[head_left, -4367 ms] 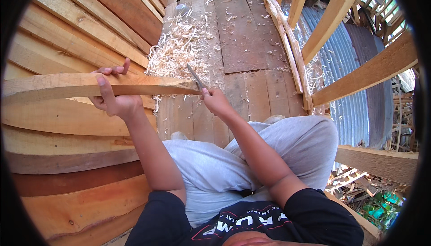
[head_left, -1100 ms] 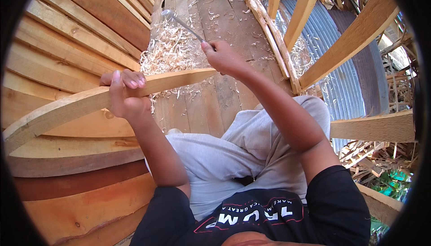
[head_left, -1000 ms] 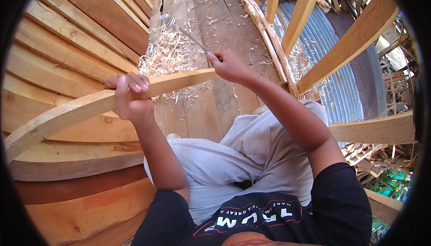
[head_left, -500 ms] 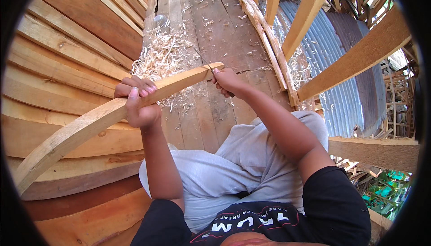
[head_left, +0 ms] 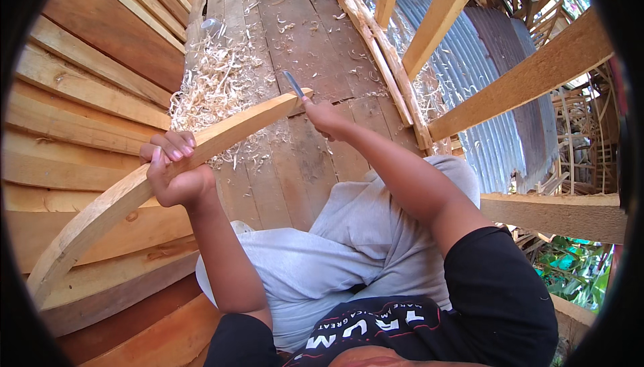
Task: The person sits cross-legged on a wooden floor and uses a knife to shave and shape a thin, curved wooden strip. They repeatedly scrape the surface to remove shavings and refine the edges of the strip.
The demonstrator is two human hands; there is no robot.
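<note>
A long curved wooden beam (head_left: 231,132) slants from the lower left up to its narrow end near the middle of the view. My left hand (head_left: 176,169) is closed around it about midway along, fingers over the top and thumb on the near side. At the narrow end my right hand (head_left: 325,117) grips a knife (head_left: 294,85), its blade pointing up and left beside the wood. The knife's handle is hidden in my fist.
Curled wood shavings (head_left: 221,79) cover part of the plank floor (head_left: 302,38). Curved plank walling (head_left: 87,119) rises at my left. On the right stand timber ribs (head_left: 523,75), with corrugated metal sheet (head_left: 483,105) beyond. A small clear container (head_left: 211,26) lies by the shavings.
The beam and both hands sit a little farther left in view. The knife's blade has turned so its flat shows, and it is nearer the beam's tip.
</note>
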